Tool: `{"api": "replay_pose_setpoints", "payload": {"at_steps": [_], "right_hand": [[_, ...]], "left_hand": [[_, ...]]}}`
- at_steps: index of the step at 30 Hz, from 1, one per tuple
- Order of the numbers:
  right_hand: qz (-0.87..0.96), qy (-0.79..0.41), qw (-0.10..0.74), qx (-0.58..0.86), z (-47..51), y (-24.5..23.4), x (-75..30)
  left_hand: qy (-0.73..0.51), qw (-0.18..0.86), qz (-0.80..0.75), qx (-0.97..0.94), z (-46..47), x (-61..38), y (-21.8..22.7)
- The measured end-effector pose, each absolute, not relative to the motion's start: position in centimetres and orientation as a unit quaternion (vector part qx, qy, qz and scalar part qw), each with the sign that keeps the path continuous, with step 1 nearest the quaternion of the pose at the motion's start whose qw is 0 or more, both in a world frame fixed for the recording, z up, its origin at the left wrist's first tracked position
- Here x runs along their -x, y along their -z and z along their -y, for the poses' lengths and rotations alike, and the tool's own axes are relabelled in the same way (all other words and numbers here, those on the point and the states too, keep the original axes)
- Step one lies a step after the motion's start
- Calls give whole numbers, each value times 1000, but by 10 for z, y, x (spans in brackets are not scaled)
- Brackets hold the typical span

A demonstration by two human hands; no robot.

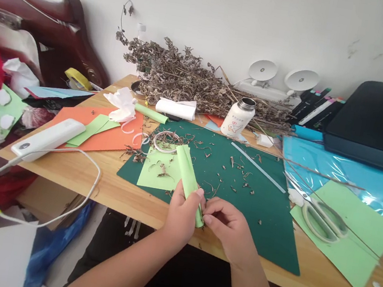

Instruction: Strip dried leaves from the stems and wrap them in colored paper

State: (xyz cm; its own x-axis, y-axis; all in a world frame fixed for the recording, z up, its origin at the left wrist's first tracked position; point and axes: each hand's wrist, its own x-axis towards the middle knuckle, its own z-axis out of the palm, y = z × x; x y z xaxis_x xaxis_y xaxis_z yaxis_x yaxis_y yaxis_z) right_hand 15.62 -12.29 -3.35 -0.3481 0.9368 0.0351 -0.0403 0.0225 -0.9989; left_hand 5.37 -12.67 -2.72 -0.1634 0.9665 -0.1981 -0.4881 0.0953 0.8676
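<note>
Paper roll point(187, 169), light green, sits in your left hand point(184, 208) above the near edge of the table point(124, 203), slanting from 11 o'clock at its far end to 5 o'clock at its near one. Your left fingers and thumb are wrapped around its lower half. Your right hand point(228, 222) is at 4 o'clock, thumb and forefinger drawn narrow beside the roll's near end; you cannot tell from this view whether they pinch anything.

Taking the roll as your centre, a flat green sheet point(150, 171) lies just beside it toward 9 o'clock, with dry leaf bits point(162, 172) on top. Past that sheet's far edge, at 10 o'clock, is a pale ring point(164, 151). Both rest on the dark green mat point(264, 237), where a pale strip point(258, 167) lies between 2 and 3 o'clock.

Farther out, you have a white bottle point(234, 120), uncapped, at 1 o'clock, scissors point(324, 220) at 3, a white power bank point(52, 137) at 9, orange paper point(125, 139) toward 10, and a heap of dried plants point(193, 83) at 12, near the wall.
</note>
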Motion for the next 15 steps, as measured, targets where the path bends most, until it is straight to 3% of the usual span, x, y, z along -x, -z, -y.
{"api": "replay_pose_setpoints", "payload": {"at_steps": [7,15], "right_hand": [[509,-686,376,359,127,25,-153],[564,-654,317,393,133,24,-156]], "left_hand": [[-618,581,-455,-271,133,-52,32],[-598,515,-508,-344,140,-51,30]]}}
